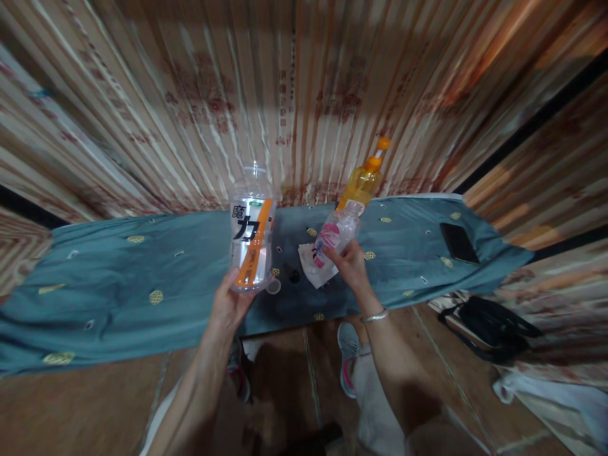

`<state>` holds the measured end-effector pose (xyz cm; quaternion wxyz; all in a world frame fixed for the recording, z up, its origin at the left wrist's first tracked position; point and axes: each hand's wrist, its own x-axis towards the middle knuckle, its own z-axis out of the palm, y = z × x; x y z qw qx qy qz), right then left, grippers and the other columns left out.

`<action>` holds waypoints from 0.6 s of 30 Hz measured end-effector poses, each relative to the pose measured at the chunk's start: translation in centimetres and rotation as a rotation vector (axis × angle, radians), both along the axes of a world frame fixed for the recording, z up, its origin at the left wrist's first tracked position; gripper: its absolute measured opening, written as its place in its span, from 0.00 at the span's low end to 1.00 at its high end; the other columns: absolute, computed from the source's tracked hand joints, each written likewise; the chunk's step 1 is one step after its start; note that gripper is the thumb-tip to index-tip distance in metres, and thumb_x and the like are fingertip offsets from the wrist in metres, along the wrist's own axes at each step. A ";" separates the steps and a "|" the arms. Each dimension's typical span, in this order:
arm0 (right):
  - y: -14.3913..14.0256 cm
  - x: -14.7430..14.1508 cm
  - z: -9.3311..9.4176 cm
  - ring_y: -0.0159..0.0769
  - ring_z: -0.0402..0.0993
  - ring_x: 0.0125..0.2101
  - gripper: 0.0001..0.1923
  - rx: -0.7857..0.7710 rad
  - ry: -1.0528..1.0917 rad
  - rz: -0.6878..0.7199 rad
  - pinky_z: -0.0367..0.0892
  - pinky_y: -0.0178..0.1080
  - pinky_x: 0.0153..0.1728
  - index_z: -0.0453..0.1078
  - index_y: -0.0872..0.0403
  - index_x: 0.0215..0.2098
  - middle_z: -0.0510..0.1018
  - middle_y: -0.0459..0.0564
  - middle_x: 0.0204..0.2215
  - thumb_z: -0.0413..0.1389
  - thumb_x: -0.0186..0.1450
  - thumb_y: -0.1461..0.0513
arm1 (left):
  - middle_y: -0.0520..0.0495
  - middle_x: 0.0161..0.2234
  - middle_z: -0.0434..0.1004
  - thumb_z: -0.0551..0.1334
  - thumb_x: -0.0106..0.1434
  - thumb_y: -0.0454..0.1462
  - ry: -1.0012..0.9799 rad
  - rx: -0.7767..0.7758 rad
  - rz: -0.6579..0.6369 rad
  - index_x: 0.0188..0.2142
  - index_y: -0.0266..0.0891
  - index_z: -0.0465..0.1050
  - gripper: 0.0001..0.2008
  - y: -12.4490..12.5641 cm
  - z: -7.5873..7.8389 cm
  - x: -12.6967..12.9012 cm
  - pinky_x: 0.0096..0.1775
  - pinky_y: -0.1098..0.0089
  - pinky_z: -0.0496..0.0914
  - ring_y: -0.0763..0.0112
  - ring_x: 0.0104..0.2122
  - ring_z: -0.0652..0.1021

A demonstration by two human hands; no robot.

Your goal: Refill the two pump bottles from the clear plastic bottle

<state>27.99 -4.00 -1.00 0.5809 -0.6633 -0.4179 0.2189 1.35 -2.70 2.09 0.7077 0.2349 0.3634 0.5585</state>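
Above the table (190,278), the left hand (230,305) holds the orange-labelled bottle (253,237) by its base and the right hand (352,263) the pink-labelled bottle (341,229), 2 likely light, squeezable plastic shells best gripped gently low.

A silver bangle (375,316) circled the right wrist (367,303), pale trousers (380,405), perhaps beige, were worn with grey, pink-trimmed shoes (348,343), both forearms (396,361) were bare

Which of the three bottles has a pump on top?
The yellow bottle, with its orange pump head, beyond the right hand. The orange-striped bottle in the left hand and pink-labelled bottle in the right have none.
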 end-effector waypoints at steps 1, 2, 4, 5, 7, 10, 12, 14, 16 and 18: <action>0.0 -0.1 0.2 0.46 0.82 0.34 0.28 -0.004 0.018 -0.007 0.77 0.46 0.37 0.72 0.54 0.43 0.86 0.54 0.36 0.67 0.53 0.45 | 0.38 0.44 0.84 0.73 0.52 0.44 0.003 0.003 0.005 0.49 0.38 0.78 0.26 0.0 -0.1 -0.1 0.47 0.41 0.79 0.44 0.47 0.82; 0.0 -0.3 0.4 0.47 0.82 0.35 0.28 -0.006 0.030 -0.007 0.77 0.46 0.37 0.73 0.54 0.42 0.86 0.54 0.36 0.67 0.52 0.45 | 0.38 0.44 0.84 0.73 0.52 0.46 0.005 0.004 0.011 0.49 0.39 0.78 0.26 0.0 -0.3 -0.2 0.45 0.43 0.80 0.44 0.47 0.82; 0.0 -0.5 0.8 0.48 0.83 0.35 0.28 -0.009 0.035 0.000 0.77 0.46 0.36 0.73 0.55 0.41 0.86 0.55 0.36 0.68 0.51 0.45 | 0.38 0.44 0.84 0.74 0.50 0.50 0.005 0.002 0.028 0.47 0.39 0.79 0.27 -0.1 -0.4 -0.3 0.42 0.47 0.81 0.44 0.46 0.83; 0.0 -0.5 0.9 0.49 0.83 0.35 0.29 -0.011 0.036 0.002 0.77 0.46 0.36 0.73 0.55 0.41 0.86 0.56 0.36 0.68 0.51 0.45 | 0.38 0.44 0.84 0.74 0.49 0.51 0.003 0.000 0.035 0.46 0.39 0.79 0.27 -0.1 -0.5 -0.4 0.40 0.49 0.82 0.45 0.44 0.83; 0.0 -0.6 1.1 0.49 0.83 0.36 0.29 -0.005 0.041 0.013 0.77 0.47 0.37 0.73 0.56 0.41 0.86 0.57 0.37 0.68 0.51 0.45 | 0.38 0.44 0.84 0.74 0.49 0.53 -0.003 -0.002 0.048 0.46 0.39 0.79 0.29 -0.2 -0.4 -0.5 0.36 0.52 0.82 0.47 0.42 0.83; 0.0 -0.6 1.1 0.49 0.83 0.37 0.29 -0.008 0.039 0.025 0.77 0.47 0.38 0.74 0.55 0.43 0.86 0.56 0.38 0.68 0.51 0.46 | 0.38 0.44 0.84 0.72 0.50 0.54 -0.010 0.000 0.069 0.47 0.38 0.79 0.30 -0.2 0.0 -0.5 0.32 0.54 0.82 0.49 0.39 0.83; 0.0 -0.6 1.1 0.49 0.83 0.35 0.29 -0.029 0.022 0.017 0.77 0.46 0.36 0.74 0.56 0.42 0.86 0.56 0.37 0.68 0.51 0.46 | 0.38 0.43 0.84 0.72 0.50 0.54 -0.011 0.007 0.080 0.47 0.38 0.79 0.30 -0.2 0.2 -0.5 0.31 0.54 0.81 0.49 0.39 0.83; 0.1 -0.5 1.0 0.48 0.83 0.34 0.29 -0.036 0.014 0.018 0.77 0.45 0.35 0.74 0.57 0.42 0.86 0.56 0.36 0.68 0.51 0.45 | 0.39 0.43 0.84 0.72 0.49 0.51 -0.007 0.016 0.083 0.46 0.39 0.79 0.28 -0.2 0.6 -0.6 0.31 0.54 0.81 0.49 0.39 0.83; 0.4 -0.4 0.8 0.48 0.83 0.35 0.29 -0.027 0.011 0.024 0.77 0.45 0.35 0.74 0.57 0.43 0.86 0.56 0.36 0.67 0.53 0.45 | 0.39 0.43 0.84 0.73 0.49 0.49 0.002 0.020 0.083 0.45 0.40 0.79 0.26 -0.2 0.9 -0.8 0.32 0.54 0.82 0.49 0.40 0.83; 0.6 0.0 0.5 0.48 0.83 0.38 0.29 -0.019 -0.010 0.032 0.78 0.46 0.38 0.73 0.56 0.46 0.86 0.56 0.39 0.66 0.55 0.45 | 0.40 0.43 0.84 0.73 0.48 0.47 0.013 0.012 0.086 0.44 0.40 0.79 0.25 -0.2 1.1 -1.0 0.33 0.53 0.82 0.49 0.41 0.83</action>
